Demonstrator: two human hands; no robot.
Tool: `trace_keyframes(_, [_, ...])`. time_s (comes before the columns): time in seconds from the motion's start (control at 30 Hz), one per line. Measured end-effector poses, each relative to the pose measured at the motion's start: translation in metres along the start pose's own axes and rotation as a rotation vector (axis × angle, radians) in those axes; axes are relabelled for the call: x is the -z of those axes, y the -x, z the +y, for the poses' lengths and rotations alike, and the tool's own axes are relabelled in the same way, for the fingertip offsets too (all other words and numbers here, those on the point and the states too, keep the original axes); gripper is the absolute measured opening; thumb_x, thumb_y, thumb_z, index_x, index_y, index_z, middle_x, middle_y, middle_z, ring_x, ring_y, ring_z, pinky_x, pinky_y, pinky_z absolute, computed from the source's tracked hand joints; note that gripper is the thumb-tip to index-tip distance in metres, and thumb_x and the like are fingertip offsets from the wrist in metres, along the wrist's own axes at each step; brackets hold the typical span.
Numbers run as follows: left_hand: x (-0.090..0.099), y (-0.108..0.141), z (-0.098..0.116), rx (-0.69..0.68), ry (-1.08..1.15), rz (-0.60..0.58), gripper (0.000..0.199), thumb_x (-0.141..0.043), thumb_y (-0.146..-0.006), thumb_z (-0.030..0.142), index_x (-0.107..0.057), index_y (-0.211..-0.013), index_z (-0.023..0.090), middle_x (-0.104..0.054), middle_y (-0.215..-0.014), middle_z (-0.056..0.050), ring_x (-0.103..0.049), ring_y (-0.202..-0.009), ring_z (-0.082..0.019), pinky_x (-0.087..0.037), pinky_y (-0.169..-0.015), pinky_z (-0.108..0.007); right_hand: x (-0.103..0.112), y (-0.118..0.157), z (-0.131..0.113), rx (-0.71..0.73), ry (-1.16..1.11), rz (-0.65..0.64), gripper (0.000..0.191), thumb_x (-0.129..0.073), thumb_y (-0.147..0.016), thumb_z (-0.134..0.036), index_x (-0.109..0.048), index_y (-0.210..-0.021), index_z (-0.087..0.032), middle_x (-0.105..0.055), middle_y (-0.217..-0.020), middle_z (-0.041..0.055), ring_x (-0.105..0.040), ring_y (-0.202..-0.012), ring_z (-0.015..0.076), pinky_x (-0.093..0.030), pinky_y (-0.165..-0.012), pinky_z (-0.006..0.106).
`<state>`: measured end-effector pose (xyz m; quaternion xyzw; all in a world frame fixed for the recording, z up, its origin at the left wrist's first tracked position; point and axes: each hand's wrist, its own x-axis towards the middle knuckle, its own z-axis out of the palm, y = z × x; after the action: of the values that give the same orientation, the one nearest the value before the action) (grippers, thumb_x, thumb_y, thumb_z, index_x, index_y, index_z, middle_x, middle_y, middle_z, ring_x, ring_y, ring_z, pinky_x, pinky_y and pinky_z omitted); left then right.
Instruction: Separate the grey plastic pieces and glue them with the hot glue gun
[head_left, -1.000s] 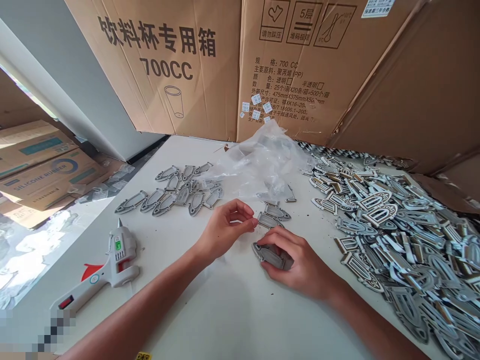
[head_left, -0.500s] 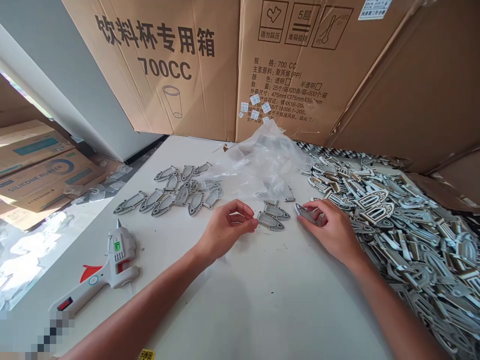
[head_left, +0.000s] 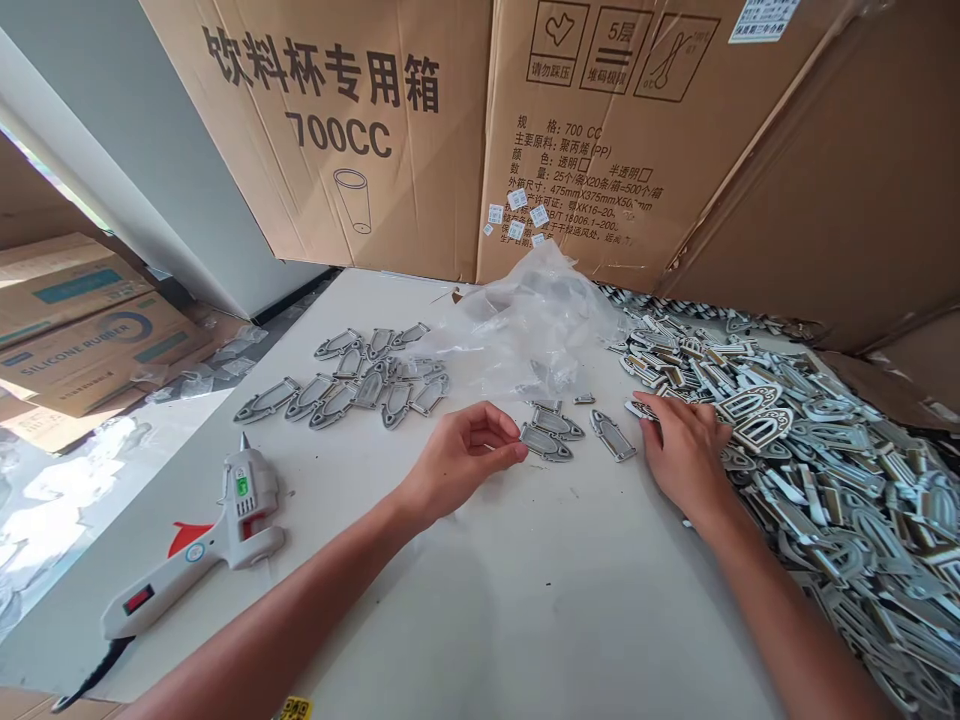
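My left hand (head_left: 465, 455) is closed, thumb and forefinger pinched at the flat end of a grey pointed-arch frame piece (head_left: 546, 443). That piece lies on the table, overlapping similar ones just behind it. Just to the right, a single arch piece (head_left: 613, 436) rests on the tabletop with neither hand on it. My right hand (head_left: 684, 445) is at the left edge of a big heap of such pieces (head_left: 847, 500). Its fingers are bent over a pale arch piece (head_left: 637, 409), whose tip shows beside the fingertips; the rest is hidden.
More arch pieces (head_left: 367, 385) lie in a loose group at back left. A glue gun (head_left: 247, 500) with a red trigger lies on the left of the white table (head_left: 480, 620). Crumpled clear plastic (head_left: 532, 310) sits before a large cardboard box (head_left: 337, 180).
The arch piece that was in my right hand now lies on the table. My right hand has moved right to the heap's edge. The left hand stays at its piece.
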<state>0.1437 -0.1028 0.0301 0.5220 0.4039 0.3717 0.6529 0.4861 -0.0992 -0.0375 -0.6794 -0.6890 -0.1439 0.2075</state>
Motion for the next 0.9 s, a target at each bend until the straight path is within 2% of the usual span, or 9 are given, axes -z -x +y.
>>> trace_keyframes(0.17, [-0.001, -0.001, 0.002, 0.021, 0.067, -0.003, 0.039, -0.096, -0.073, 0.038, -0.066, -0.088, 0.019, -0.075, -0.083, -0.002, -0.071, -0.081, -0.016, -0.059, -0.077, -0.029, 0.003, -0.003, -0.005, -0.025, 0.036, 0.009, 0.039, -0.041, -0.107, -0.026, -0.072, -0.13, -0.022, -0.069, -0.119, 0.0104, -0.05, -0.109, 0.0331, -0.031, -0.088, 0.04])
trace_keyframes(0.33, [-0.004, 0.001, 0.004, 0.045, 0.106, -0.012, 0.044, -0.098, -0.07, 0.042, -0.065, -0.088, 0.019, -0.074, -0.081, -0.002, -0.073, -0.084, -0.018, -0.059, -0.079, -0.031, 0.015, -0.012, -0.006, -0.033, -0.057, 0.167, 0.032, -0.044, -0.108, -0.027, -0.073, -0.119, -0.019, -0.073, -0.109, 0.0101, -0.059, -0.104, 0.0306, -0.036, -0.094, 0.043])
trace_keyframes(0.43, [-0.005, 0.002, 0.005, 0.05, 0.094, -0.02, 0.045, -0.097, -0.072, 0.046, -0.065, -0.088, 0.019, -0.073, -0.082, -0.002, -0.074, -0.084, -0.019, -0.059, -0.081, -0.033, 0.026, -0.016, -0.012, -0.041, -0.177, 0.31, 0.034, -0.045, -0.111, -0.034, -0.073, -0.121, -0.017, -0.073, -0.114, 0.012, -0.063, -0.104, 0.0298, -0.043, -0.099, 0.044])
trace_keyframes(0.53, [-0.004, 0.003, 0.005, 0.024, 0.046, -0.019, 0.042, -0.095, -0.074, 0.045, -0.066, -0.088, 0.019, -0.072, -0.086, -0.002, -0.07, -0.083, -0.015, -0.055, -0.078, -0.028, 0.035, -0.014, -0.029, -0.082, -0.423, 0.371, 0.037, -0.053, -0.111, -0.045, -0.072, -0.124, -0.016, -0.072, -0.116, 0.0131, -0.067, -0.095, 0.0253, -0.052, -0.092, 0.039])
trace_keyframes(0.6, [-0.003, 0.003, 0.005, -0.01, -0.004, -0.008, 0.038, -0.095, -0.076, 0.042, -0.067, -0.088, 0.018, -0.071, -0.087, -0.001, -0.065, -0.081, -0.013, -0.051, -0.075, -0.025, 0.039, -0.008, -0.047, -0.132, -0.679, 0.296, 0.038, -0.063, -0.107, -0.049, -0.071, -0.125, -0.017, -0.071, -0.12, 0.0123, -0.069, -0.098, 0.0235, -0.057, -0.086, 0.034])
trace_keyframes(0.7, [-0.003, 0.003, 0.005, -0.034, -0.045, -0.005, 0.034, -0.093, -0.079, 0.04, -0.068, -0.087, 0.018, -0.07, -0.086, -0.001, -0.063, -0.08, -0.012, -0.049, -0.075, -0.024, 0.045, 0.005, -0.077, -0.184, -1.046, 0.045, 0.035, -0.071, -0.104, -0.046, -0.07, -0.128, -0.021, -0.068, -0.126, 0.0103, -0.07, -0.103, 0.0208, -0.061, -0.079, 0.026])
trace_keyframes(0.8, [-0.004, 0.003, 0.005, -0.037, -0.016, -0.017, 0.034, -0.093, -0.079, 0.039, -0.068, -0.087, 0.018, -0.07, -0.086, -0.001, -0.065, -0.08, -0.013, -0.052, -0.076, -0.026, 0.05, 0.017, -0.103, -0.152, -1.206, -0.25, 0.031, -0.07, -0.107, -0.043, -0.071, -0.131, -0.024, -0.069, -0.11, 0.0068, -0.069, -0.09, 0.0167, -0.061, -0.071, 0.021])
trace_keyframes(0.9, [-0.005, 0.004, 0.005, -0.077, -0.02, -0.026, 0.032, -0.092, -0.08, 0.039, -0.068, -0.089, 0.018, -0.071, -0.088, -0.002, -0.067, -0.081, -0.014, -0.055, -0.08, -0.028, 0.054, 0.024, -0.118, -0.133, -1.315, -0.443, 0.028, -0.069, -0.108, -0.042, -0.072, -0.13, -0.026, -0.068, -0.1, 0.0045, -0.066, -0.079, 0.0133, -0.061, -0.068, 0.019])
